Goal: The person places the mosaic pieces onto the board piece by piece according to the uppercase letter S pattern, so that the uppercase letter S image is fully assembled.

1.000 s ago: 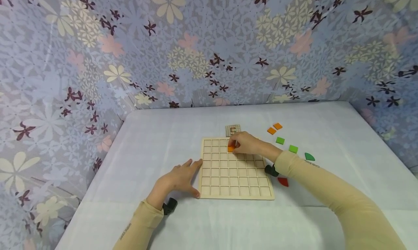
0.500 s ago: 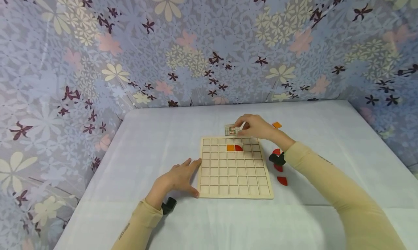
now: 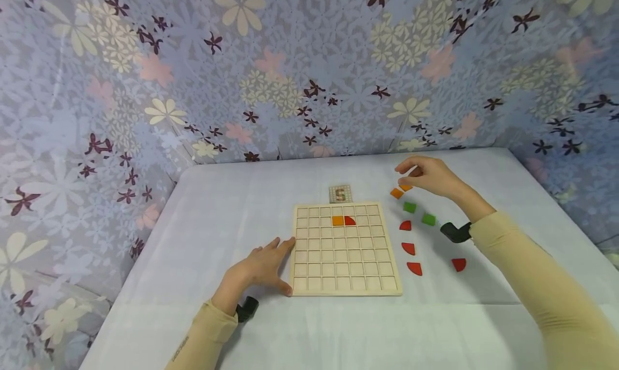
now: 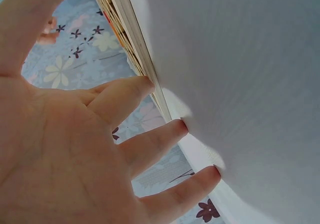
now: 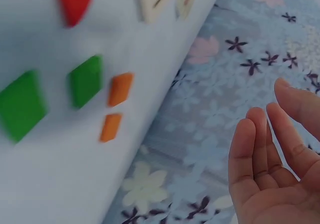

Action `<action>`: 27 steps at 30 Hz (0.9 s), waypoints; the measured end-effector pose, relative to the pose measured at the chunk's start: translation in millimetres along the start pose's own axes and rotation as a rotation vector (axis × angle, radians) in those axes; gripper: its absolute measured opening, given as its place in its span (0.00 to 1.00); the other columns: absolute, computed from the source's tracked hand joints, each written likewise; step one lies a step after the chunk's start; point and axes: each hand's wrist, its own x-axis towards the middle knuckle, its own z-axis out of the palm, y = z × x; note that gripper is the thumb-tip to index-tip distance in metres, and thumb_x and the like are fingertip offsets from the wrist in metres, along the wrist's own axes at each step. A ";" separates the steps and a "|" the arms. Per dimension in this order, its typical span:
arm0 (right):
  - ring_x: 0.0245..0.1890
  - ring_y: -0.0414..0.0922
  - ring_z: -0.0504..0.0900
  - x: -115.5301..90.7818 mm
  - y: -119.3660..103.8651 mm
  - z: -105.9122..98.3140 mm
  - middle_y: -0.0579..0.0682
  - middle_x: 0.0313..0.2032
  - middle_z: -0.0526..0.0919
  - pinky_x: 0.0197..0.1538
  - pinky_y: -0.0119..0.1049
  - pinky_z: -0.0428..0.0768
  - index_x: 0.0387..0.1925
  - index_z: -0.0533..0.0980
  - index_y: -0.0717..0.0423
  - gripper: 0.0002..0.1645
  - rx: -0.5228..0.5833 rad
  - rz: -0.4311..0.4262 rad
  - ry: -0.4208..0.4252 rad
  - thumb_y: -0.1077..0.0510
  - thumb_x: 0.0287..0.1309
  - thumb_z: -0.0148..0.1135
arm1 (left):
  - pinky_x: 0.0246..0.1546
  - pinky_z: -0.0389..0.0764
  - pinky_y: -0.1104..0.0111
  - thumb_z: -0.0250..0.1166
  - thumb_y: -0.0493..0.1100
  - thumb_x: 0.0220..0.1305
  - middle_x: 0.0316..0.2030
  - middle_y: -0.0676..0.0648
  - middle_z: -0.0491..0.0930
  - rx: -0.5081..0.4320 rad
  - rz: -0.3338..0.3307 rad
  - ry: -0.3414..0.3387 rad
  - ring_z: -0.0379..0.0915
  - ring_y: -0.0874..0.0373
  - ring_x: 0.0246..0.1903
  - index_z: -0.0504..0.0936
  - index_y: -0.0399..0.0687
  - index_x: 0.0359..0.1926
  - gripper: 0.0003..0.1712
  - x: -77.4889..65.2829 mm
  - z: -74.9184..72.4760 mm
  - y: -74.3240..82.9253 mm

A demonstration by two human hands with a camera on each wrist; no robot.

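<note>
My left hand (image 3: pixel 263 268) lies at the left side of a wooden grid board (image 3: pixel 345 295), its spread fingers and thumb touching the edge. In the left wrist view, fingertips (image 4: pixel 177 127) rest along the board's side. On the board, an orange square tile (image 3: pixel 337 220) sits in a cell with a red quarter-round tile (image 3: pixel 349 220) in the cell to its right. My right hand (image 3: pixel 430 175) hovers over two loose orange square tiles (image 3: pixel 397 193) on the table. Its fingers are loosely bent and hold nothing in the right wrist view, apart from the orange tiles (image 5: pixel 120 89).
A small pattern card (image 3: pixel 340 194) lies just behind the board. To the board's right are green square tiles (image 3: pixel 429 219) and several red quarter-round tiles (image 3: pixel 408 248). A flower-patterned cloth (image 3: pixel 309 74) hangs behind the white-covered table (image 3: pixel 232 198).
My right hand has left the board, passed over the card and gone right to the loose orange tiles. The red tile beside the placed orange one is now uncovered. My left hand stays put.
</note>
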 end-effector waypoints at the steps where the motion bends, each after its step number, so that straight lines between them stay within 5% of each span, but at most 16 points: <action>1: 0.38 0.49 0.81 -3.8 3.5 0.1 0.57 0.45 0.79 0.39 0.45 0.78 0.49 0.77 0.58 0.19 -0.007 0.003 -0.002 0.53 0.58 0.64 | 0.62 0.54 0.43 0.79 0.56 0.38 0.68 0.39 0.57 -0.003 0.001 -0.002 0.45 0.42 0.69 0.51 0.43 0.73 0.65 -0.8 0.8 -0.4; 11: 0.33 0.45 0.79 -32.0 21.2 29.9 0.59 0.42 0.80 0.35 0.36 0.78 0.45 0.78 0.65 0.16 -0.083 -0.111 -0.108 0.63 0.54 0.67 | 0.62 0.53 0.43 0.78 0.56 0.39 0.68 0.40 0.57 0.001 0.007 0.010 0.45 0.43 0.69 0.50 0.43 0.73 0.65 -1.8 2.1 -0.9; 21: 0.31 0.43 0.78 -41.5 32.5 47.4 0.54 0.41 0.78 0.33 0.33 0.78 0.43 0.79 0.62 0.19 -0.042 -0.040 -0.265 0.60 0.49 0.71 | 0.62 0.53 0.43 0.78 0.56 0.39 0.68 0.40 0.57 0.012 0.004 0.010 0.45 0.43 0.69 0.51 0.43 0.73 0.65 -0.6 2.4 -1.6; 27: 0.29 0.41 0.75 -41.0 37.2 52.7 0.48 0.36 0.77 0.32 0.32 0.77 0.39 0.80 0.58 0.14 -0.106 -0.064 -0.275 0.64 0.47 0.71 | 0.62 0.53 0.43 0.78 0.56 0.39 0.68 0.40 0.57 0.015 0.004 0.012 0.45 0.43 0.69 0.50 0.44 0.73 0.65 -0.2 2.7 -2.3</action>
